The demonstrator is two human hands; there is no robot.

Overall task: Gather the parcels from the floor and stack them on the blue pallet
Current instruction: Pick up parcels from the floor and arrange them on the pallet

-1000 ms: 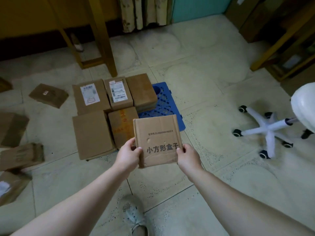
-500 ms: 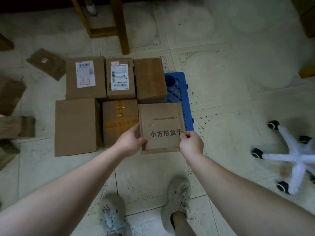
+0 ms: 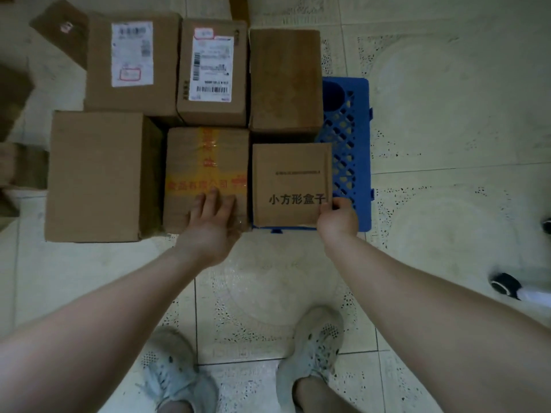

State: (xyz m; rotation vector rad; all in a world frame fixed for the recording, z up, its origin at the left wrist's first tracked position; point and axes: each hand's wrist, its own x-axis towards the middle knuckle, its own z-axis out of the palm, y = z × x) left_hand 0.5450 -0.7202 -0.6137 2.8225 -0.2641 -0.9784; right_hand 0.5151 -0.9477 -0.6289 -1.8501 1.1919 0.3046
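Observation:
A small brown parcel with black printed characters (image 3: 289, 183) lies on the near part of the blue pallet (image 3: 351, 138). My right hand (image 3: 338, 216) pinches its near right corner. My left hand (image 3: 210, 223) rests with straight fingers on the yellow-taped parcel (image 3: 205, 162) just left of it. Behind stand a plain parcel (image 3: 284, 81), a barcode-labelled parcel (image 3: 213, 73) and a white-labelled parcel (image 3: 132, 61). A larger plain parcel (image 3: 100, 177) sits at the near left. Most of the pallet is hidden under the boxes.
More brown parcels lie on the tiled floor at the far left (image 3: 59, 28) and left edge (image 3: 18, 165). A white chair base with black castors (image 3: 507, 283) is at the right. My two shoes (image 3: 179, 377) stand on the tiles in front of the pallet.
The printed parcel went from held in the air in both hands down onto the pallet. My left hand let go of it and moved onto the yellow-taped parcel.

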